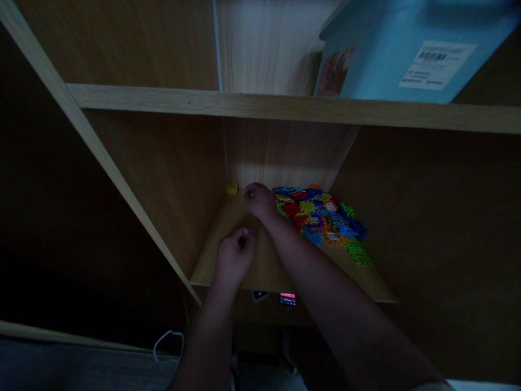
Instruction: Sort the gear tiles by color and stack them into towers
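Observation:
My right hand (pixel 260 201) is curled at the back of a wooden shelf board (pixel 266 269), just left of a heap of multicoloured interlocking plastic pieces (pixel 317 214). Its fingertips are close to the heap's edge. Lower and nearer to me, my left hand (pixel 234 256) hangs over the board with its fingers bunched. The dim light hides whether either hand holds a small piece. A yellow plastic block (pixel 231 188) sits in the back left corner, left of my right hand. Green pieces (pixel 358 252) lie along the heap's right side.
Tall wooden side panels enclose the shelf. Above it runs a higher shelf board (pixel 285 106) with a blue box (pixel 407 60) bearing a white barcode label. Below the front edge are a small device with a red-lit screen (pixel 287 298) and a white cable (pixel 166 345).

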A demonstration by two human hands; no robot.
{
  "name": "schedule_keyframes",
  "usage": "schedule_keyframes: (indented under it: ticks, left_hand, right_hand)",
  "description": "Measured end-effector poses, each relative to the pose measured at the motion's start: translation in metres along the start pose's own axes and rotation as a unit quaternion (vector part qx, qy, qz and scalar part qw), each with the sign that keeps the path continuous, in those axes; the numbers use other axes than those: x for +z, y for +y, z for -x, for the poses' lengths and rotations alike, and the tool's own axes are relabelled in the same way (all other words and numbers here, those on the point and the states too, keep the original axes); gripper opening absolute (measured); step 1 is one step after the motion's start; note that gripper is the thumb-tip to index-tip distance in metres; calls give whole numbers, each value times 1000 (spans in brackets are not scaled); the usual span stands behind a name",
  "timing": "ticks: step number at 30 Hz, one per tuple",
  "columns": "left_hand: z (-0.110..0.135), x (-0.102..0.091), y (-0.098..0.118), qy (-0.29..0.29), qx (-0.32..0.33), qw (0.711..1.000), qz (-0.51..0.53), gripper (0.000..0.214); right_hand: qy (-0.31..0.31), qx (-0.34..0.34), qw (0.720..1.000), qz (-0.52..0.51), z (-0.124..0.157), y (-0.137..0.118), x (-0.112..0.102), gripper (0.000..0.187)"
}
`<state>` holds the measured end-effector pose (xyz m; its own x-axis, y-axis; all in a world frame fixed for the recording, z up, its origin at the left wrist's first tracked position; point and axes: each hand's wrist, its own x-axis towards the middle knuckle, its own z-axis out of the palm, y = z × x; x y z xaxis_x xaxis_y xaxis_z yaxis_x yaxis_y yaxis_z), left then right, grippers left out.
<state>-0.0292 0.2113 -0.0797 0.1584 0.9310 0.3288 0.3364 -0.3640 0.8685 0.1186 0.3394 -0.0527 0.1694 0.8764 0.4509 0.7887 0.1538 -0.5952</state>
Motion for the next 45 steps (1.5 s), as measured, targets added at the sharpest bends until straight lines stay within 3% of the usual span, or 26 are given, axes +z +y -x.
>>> schedule_keyframes:
  ticks: [3, 5, 7, 9, 15, 31, 36, 41, 45]
  left_hand:
    - [1, -1, 0, 3, 3, 1000, -7, 29]
    - [1, -1, 0, 2, 3, 1000, -11, 31]
    - [1, -1, 0, 2, 5, 1000, -14, 31]
    - [2, -1, 1, 5, 9, 1000, -19, 31]
    - [2, -3, -1, 0, 21, 999, -36, 33]
    - [1, -1, -6, -8, 6, 999, -35, 32]
    - [1, 0, -6, -13, 5, 999, -30, 32]
    - [2, -1, -3, -8, 6, 1000, -28, 33]
    - [2, -1, -5, -7, 19, 999, -31, 34]
  right_hand:
    - [22, -50, 992, 112, 26, 23, -62, 29]
    - [41, -33, 980, 190, 44, 44, -97, 28]
    - [69, 7, 964, 258, 58, 67, -121, 30]
    - [79, 47, 951, 294, 68, 86, -130, 31]
    - [62, 109, 945, 301, 72, 112, -120, 37]
    - [80, 146, 959, 229, 68, 116, -116, 56]
    - [79, 99, 967, 221, 67, 118, -118, 30]
    - [154, -4, 982, 108, 67, 107, -118, 24]
    - [141, -83, 986, 19, 71, 93, -110, 20]
